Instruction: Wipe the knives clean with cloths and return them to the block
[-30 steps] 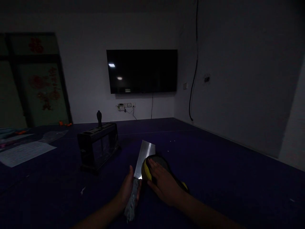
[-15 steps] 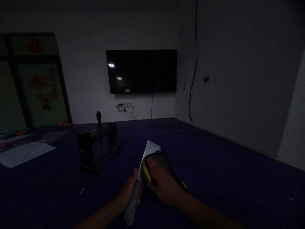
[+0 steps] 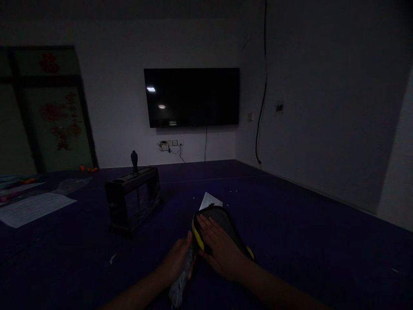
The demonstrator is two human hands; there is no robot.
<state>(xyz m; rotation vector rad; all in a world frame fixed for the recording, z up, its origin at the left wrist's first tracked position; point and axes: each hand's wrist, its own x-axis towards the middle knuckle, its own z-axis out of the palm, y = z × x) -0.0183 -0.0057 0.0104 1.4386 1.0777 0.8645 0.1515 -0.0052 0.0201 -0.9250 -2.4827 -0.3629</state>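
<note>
A dark grey case with yellow edging (image 3: 230,224), which looks soft, rests on the purple surface in front of me. My right hand (image 3: 221,249) lies flat on its upper side, fingers stretched forward. Beyond its far edge pokes a pointed piece of stiff white paper or card (image 3: 210,200); the rest of that is hidden. At the case's left side my left hand (image 3: 178,260) is closed, thumb up, around a crumpled grey bundle (image 3: 178,290) whose kind I cannot make out. The bundle's lower end hangs toward me.
A black box-shaped frame with clear sides and a knob on top (image 3: 132,200) stands to the left. Farther left lie a printed sheet (image 3: 37,207) and clear plastic (image 3: 72,185). White scraps (image 3: 112,258) dot the purple surface (image 3: 306,241). A television (image 3: 193,97) hangs on the wall.
The white piece has shifted right and now shows only its tip behind the case. My left hand has moved slightly right, closer against the case. My right hand stays flat on it.
</note>
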